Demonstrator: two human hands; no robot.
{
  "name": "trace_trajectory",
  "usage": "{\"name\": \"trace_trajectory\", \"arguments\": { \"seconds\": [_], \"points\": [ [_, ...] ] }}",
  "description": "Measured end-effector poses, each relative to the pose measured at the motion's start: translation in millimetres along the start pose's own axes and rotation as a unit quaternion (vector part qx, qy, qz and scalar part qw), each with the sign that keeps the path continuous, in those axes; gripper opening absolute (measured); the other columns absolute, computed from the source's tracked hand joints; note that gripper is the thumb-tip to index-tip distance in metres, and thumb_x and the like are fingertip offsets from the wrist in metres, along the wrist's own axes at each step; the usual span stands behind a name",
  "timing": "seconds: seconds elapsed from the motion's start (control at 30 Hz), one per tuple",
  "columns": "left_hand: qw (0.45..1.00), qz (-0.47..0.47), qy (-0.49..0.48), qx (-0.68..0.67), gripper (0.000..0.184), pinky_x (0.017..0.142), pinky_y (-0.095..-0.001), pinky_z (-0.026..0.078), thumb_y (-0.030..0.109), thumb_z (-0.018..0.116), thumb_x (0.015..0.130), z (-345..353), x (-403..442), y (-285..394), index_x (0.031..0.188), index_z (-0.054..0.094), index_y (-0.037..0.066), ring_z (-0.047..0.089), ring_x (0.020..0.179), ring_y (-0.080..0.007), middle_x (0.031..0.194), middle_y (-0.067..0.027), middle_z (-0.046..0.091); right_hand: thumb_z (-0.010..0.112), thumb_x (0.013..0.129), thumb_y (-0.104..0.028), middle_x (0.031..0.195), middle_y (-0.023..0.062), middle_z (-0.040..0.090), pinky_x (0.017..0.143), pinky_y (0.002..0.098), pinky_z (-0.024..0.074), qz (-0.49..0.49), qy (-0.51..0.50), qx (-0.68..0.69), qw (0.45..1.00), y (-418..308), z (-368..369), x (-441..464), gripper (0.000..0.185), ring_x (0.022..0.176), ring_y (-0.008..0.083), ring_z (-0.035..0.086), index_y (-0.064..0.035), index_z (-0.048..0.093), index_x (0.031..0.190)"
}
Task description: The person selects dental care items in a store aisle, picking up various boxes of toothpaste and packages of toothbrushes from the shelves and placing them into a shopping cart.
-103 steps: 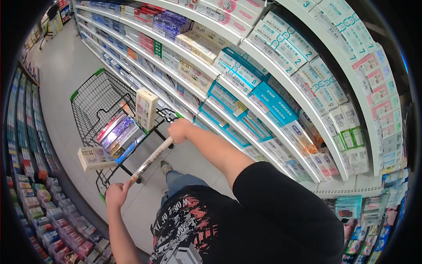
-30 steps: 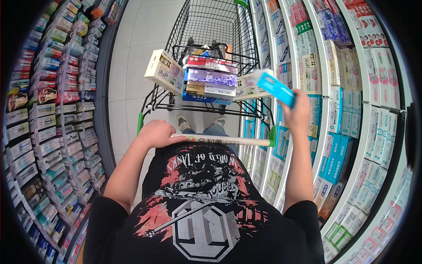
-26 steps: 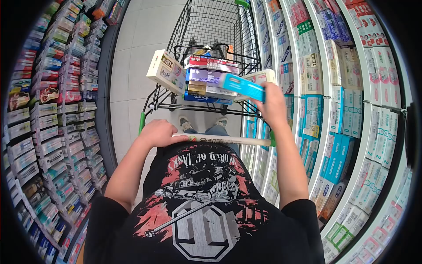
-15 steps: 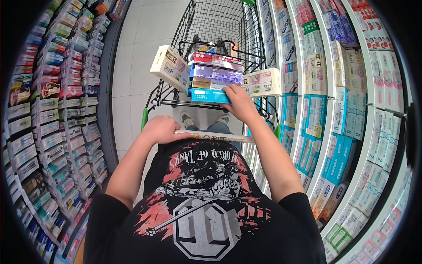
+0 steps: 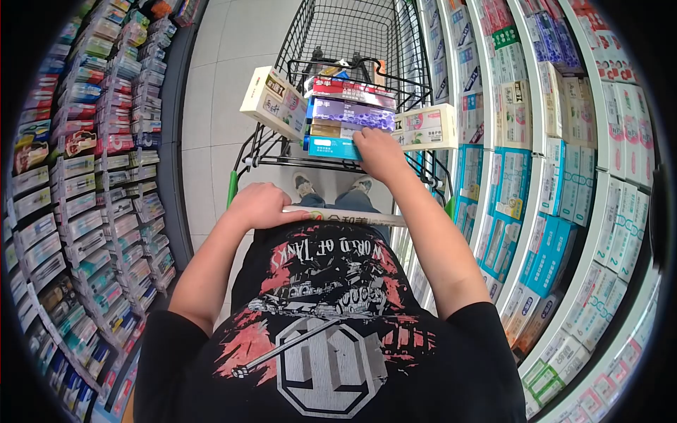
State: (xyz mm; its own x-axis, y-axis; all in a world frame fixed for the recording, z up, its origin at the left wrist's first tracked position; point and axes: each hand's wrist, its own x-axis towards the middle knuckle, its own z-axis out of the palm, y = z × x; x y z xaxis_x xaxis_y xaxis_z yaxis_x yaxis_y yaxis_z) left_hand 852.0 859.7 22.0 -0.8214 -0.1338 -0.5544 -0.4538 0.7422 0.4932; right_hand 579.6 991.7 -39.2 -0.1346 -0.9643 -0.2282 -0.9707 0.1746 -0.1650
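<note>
My left hand (image 5: 262, 205) is wrapped round the left part of the shopping cart's white handle (image 5: 345, 217). My right hand (image 5: 381, 152) grips the right end of a light-blue toothpaste box (image 5: 331, 146), the nearest of a row across the cart's rear. Its thumb is mostly hidden. Just beyond lie a gold box (image 5: 328, 130), a purple toothpaste box (image 5: 352, 113) and a red box (image 5: 345, 92). Cream boxes flank the row: a tilted one (image 5: 271, 102) at the left and another (image 5: 427, 127) at the right, close to my right fingers.
The black wire basket (image 5: 345, 32) of the cart stretches ahead. Shelves of toothpaste boxes (image 5: 504, 183) run close along the right. At the left stands a rack of hanging packs (image 5: 92, 155), with a tiled floor strip (image 5: 211, 106) beside it. My shoes (image 5: 303, 185) show below the cart.
My right hand has shifted slightly away from me and its fingers now lie further over the light-blue box's top. The left hand stays on the handle. The view has shifted slightly.
</note>
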Motion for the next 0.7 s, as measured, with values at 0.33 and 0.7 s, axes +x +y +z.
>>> {"name": "trace_trajectory", "arguments": {
  "seconds": [0.33,0.7],
  "points": [
    [0.917,0.040,0.384,-0.101,0.050,0.085,-0.0464,0.054,0.051,0.070,0.092,11.1,62.6,-10.8,0.105,0.068,0.002,0.068,0.101,-0.0361,0.107,-0.0184,0.070,0.085,0.075,-0.019,0.109,0.0095,0.062,0.087,0.0437,0.0545,-0.013,0.043,0.129,0.991,10.6,-1.3,-16.4,0.043,0.107,0.0326,0.061,-0.0069,0.060,0.109],
    [0.967,-0.112,0.113,-0.198,0.062,0.084,-0.0390,0.056,0.050,0.078,0.088,10.4,131.7,-38.4,0.119,0.069,-0.003,0.073,0.093,-0.0287,0.103,-0.0187,0.075,0.079,0.086,-0.022,0.113,0.0126,0.067,0.097,0.0447,0.0495,0.057,0.129,0.232,0.962,28.5,24.7,-44.7,0.038,0.112,0.0353,0.060,-0.0067,0.070,0.119]
  ]
}}
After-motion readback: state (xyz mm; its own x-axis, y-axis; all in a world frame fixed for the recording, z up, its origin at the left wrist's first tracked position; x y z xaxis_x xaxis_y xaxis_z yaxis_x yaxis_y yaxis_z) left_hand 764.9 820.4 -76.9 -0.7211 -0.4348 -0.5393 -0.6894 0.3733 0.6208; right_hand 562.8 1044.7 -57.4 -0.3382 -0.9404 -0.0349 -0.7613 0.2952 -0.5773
